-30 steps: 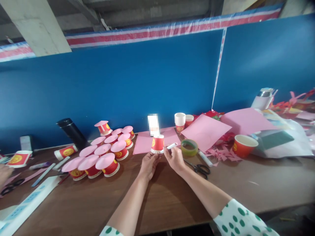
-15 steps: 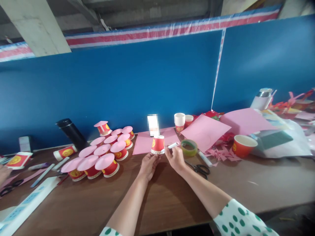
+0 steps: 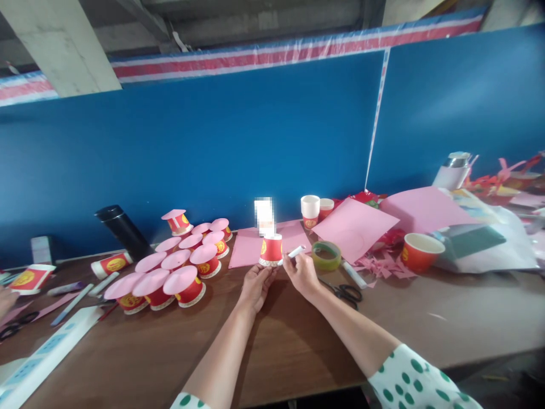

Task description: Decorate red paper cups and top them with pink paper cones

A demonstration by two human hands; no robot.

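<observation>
The wearer's left hand [image 3: 258,284], watched from my remote post, has its fingers curled in closely on the lower rim of a red paper cup [image 3: 271,249], held upside down at the centre of my view. At the cup's 4 o'clock, the right hand [image 3: 304,275] pinches a white pen [image 3: 296,251] between thumb and fingers, the pen's near end at the rim; I cannot tell whether it touches. A round yellow emblem marks the cup, its characters too small for me to read. Against half a second ago, I find both grips unchanged and the whole scene slid very slightly left.

Outward from the cup, I see a pink sheet [image 3: 247,249] and a pixelated white patch [image 3: 264,213] at 12 o'clock, white-topped cups [image 3: 310,211] at 2, and green tape [image 3: 326,264] at 3, with black-handled scissors [image 3: 342,292] near 4. Pink-capped cups [image 3: 176,259] cluster at 9 o'clock, bearing matching yellow emblems, also illegible to me, and a black bottle [image 3: 123,232] leans behind them. Farther toward 9, a co-worker [image 3: 5,301] at the edge holds an emblem-marked cup [image 3: 32,279], slightly lower than a second ago.
</observation>
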